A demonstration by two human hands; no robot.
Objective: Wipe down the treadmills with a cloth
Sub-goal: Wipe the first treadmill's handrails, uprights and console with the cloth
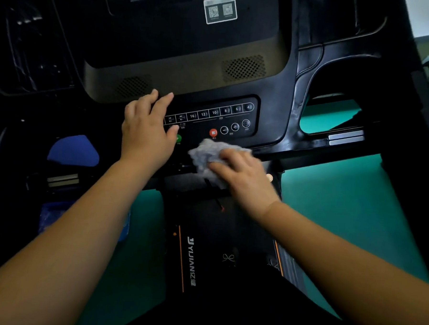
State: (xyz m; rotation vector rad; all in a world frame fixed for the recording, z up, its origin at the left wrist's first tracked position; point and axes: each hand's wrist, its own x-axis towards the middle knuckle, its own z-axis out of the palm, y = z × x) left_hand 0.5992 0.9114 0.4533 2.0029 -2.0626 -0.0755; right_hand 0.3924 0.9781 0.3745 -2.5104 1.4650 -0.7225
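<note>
grey crumpled cloth [210,157] under right hand [242,178], glossy black treadmill console [213,70]

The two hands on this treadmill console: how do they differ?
The left hand lies flat and empty, fingers straight, over the left end of the button panel; the right hand holds a bunched grey cloth. The left hand sits higher up; the right hand is lower, below the red button. Both touch the same treadmill console.

green floor [356,194] below — a blue rounded thing [73,150] at far left (half in shadow)
</note>
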